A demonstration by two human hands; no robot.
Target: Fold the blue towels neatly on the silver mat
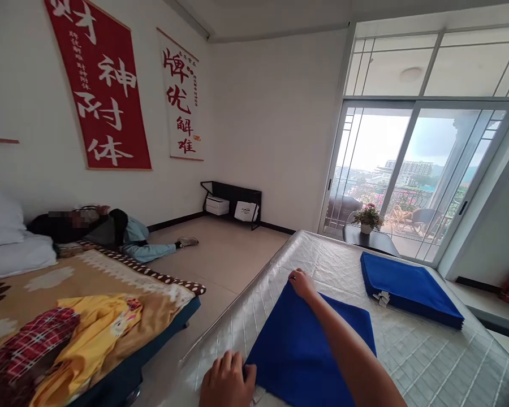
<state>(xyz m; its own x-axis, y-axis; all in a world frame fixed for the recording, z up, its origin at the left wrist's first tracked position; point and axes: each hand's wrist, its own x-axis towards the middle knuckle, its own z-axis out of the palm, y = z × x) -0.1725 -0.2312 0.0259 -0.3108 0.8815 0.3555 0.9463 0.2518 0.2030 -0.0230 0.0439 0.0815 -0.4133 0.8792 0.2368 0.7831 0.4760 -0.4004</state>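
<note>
A blue cloth point(297, 350) lies spread on a silvery, plastic-covered mattress point(432, 362) in front of me. My right hand point(303, 284) reaches across it and pinches its far left corner, fingers closed. At the near left corner, my left hand point(228, 381) has curled fingers, and its thumb presses on the cloth's edge. My right forearm covers part of the cloth, and its near edge runs out of view. Further right on the same mattress sits a neat stack of folded blue cloth point(411, 288) with a whitish tag or tie point(382, 298) at its front.
On the left, a bed point(161, 299) holds a yellow garment point(93, 333), plaid cloth point(46, 339) and white pillows point(17, 254). Beyond it a person point(127, 232) lies low. A black rack point(233, 198), potted flowers point(367, 219) and sliding glass doors point(407, 169) stand behind.
</note>
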